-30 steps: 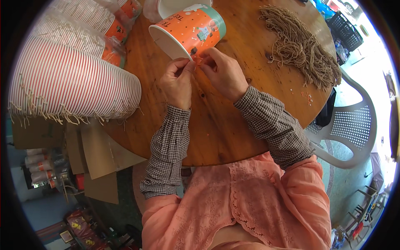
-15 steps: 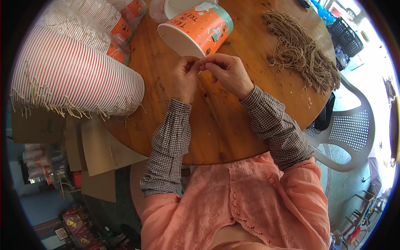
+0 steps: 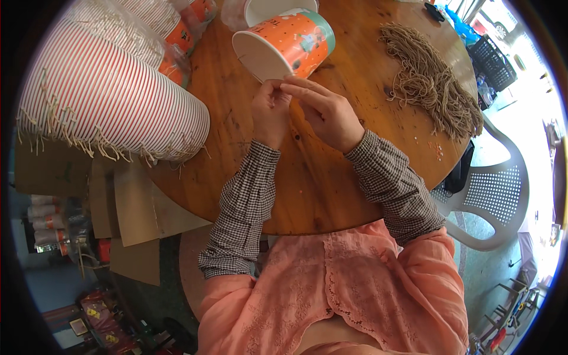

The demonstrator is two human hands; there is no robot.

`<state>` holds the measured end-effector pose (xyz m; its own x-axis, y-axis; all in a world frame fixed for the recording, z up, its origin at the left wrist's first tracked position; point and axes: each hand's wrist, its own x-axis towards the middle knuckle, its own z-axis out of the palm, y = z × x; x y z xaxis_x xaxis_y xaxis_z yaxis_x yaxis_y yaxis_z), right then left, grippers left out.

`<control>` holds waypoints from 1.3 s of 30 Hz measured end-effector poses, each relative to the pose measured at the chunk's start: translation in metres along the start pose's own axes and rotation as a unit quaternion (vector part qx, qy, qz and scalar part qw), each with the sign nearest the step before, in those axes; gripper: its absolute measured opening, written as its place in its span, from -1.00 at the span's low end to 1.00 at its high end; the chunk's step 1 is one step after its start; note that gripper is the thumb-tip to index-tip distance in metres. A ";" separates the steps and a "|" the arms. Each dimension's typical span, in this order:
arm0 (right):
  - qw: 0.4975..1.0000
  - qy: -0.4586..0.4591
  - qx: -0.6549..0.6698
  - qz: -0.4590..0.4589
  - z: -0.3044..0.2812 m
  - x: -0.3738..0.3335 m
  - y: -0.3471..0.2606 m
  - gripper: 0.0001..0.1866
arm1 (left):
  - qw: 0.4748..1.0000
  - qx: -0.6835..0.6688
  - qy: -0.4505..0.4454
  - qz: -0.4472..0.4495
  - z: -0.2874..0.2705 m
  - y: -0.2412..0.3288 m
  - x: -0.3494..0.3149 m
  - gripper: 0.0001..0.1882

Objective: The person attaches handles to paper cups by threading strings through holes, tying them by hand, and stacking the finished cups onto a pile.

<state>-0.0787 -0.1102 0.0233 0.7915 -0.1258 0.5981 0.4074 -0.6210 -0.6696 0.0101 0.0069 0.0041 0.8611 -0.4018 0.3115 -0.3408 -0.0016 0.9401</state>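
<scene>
An orange and teal paper bucket (image 3: 302, 50) with a white inside lies on its side, its mouth turned toward me. My left hand (image 3: 271, 115) is at the near edge of its rim, thumb and fingers pinched together; what they hold is too small to make out. Beside it, my right hand (image 3: 331, 115) reaches over with index and middle fingers stretched out, their tips touching the left fingertips. A thin strand shows inside the bucket's mouth.
A long stack of nested paper buckets (image 3: 118, 94) with cord ends hanging from the rims lies at left. More bagged buckets (image 3: 177, 38) are behind it. A bundle of tan cord (image 3: 429, 83) rests on the round wooden table (image 3: 319, 195). A grey chair (image 3: 497, 189) stands right.
My right hand's fingers have straightened from a pinch and now lie over the left fingertips. The left hand stays pinched at the rim. The whole view has shifted slightly.
</scene>
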 end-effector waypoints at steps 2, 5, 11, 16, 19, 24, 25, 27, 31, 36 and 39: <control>0.996 0.009 -0.064 -0.054 -0.002 0.000 0.003 -0.58 | 0.999 -0.040 -0.008 -0.006 0.003 0.001 -0.002 -0.92; 0.991 0.004 -0.125 -0.048 -0.005 0.001 0.006 -0.55 | 0.996 -0.085 -0.025 0.005 0.002 0.003 -0.003 -0.91; 0.989 0.036 -0.134 -0.055 -0.007 0.005 0.004 -0.58 | 0.980 -0.185 -0.057 -0.046 -0.001 0.005 -0.003 -0.90; 0.948 -0.030 -0.274 -0.160 -0.022 0.023 -0.017 -0.53 | 0.992 -0.080 -0.096 0.017 -0.013 0.018 -0.009 -0.90; 0.915 -0.095 -0.324 -0.220 -0.035 0.043 -0.021 -0.54 | 0.988 -0.015 -0.126 0.083 -0.017 0.030 -0.010 -0.92; 0.916 -0.171 -0.312 -0.184 -0.047 0.056 -0.021 -0.69 | 0.985 -0.022 -0.126 0.112 -0.038 0.034 -0.006 -0.90; 0.916 -0.172 -0.312 -0.186 -0.047 0.053 -0.023 -0.69 | 0.986 -0.022 -0.123 0.113 -0.039 0.032 -0.005 -0.90; 0.946 -0.180 -0.237 -0.127 -0.047 0.048 -0.028 -0.84 | 0.986 0.019 -0.068 0.148 -0.040 0.032 -0.003 -0.94; 0.973 -0.136 -0.174 -0.066 -0.038 0.040 -0.028 -0.86 | 0.966 0.122 -0.030 0.227 -0.037 0.040 0.000 -0.97; 0.993 -0.061 -0.098 0.012 -0.033 0.045 -0.039 -0.88 | 0.905 0.216 0.038 0.365 -0.030 0.063 0.012 -0.91; 0.997 0.012 0.051 0.064 -0.035 0.057 -0.041 -0.89 | 0.865 0.251 0.063 0.430 -0.026 0.087 0.030 -0.91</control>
<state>-0.0662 -0.1190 0.1006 0.8300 -0.2178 0.5134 0.3485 -0.5162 -0.7824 0.0164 0.0182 0.0987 0.2314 -0.3484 0.9084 -0.9693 -0.1621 0.1848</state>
